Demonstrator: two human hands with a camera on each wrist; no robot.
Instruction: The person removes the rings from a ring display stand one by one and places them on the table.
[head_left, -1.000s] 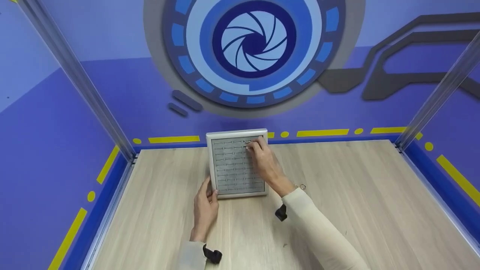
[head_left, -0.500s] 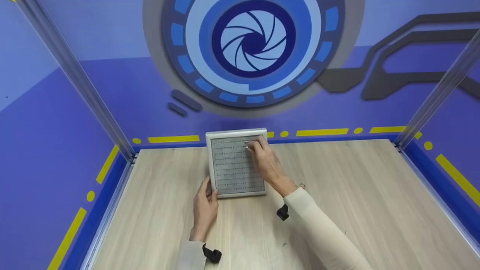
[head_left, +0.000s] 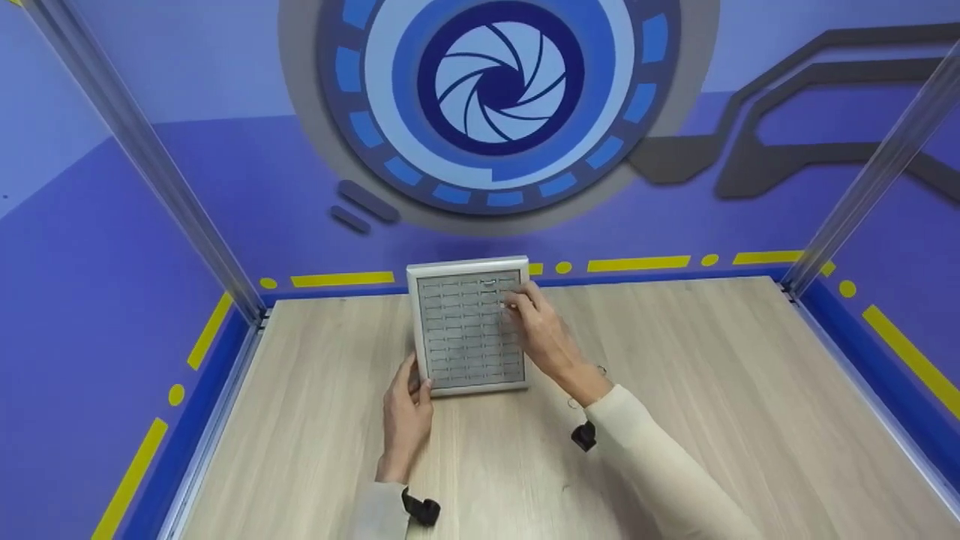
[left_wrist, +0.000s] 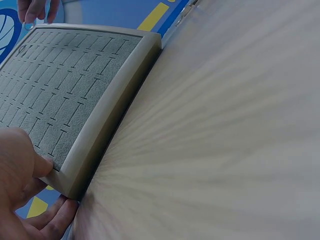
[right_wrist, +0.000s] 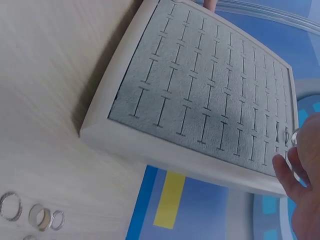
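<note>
- A grey slotted ring tray (head_left: 466, 330) with a pale frame sits on the wooden surface (head_left: 712, 390), towards the far edge, close to the blue wall (head_left: 225, 187).
- The left hand (head_left: 406, 420) grips the tray's near left corner, thumb on the frame's top and fingers (left_wrist: 55, 225) curled under its edge (the left wrist view shows this plainly).
- The right hand (head_left: 541, 337) reaches over the tray's far right part, its fingers (right_wrist: 287, 167) bent and pinching a small ring (right_wrist: 295, 136) just above the slots.
- One ring already stands in a slot (head_left: 488, 283) in the far row.
- A few loose rings (right_wrist: 31, 214) lie on the surface near the tray's right side, beside the right wrist.
- Both sleeves are cream-coloured, each with a dark strap at the wrist.
</note>
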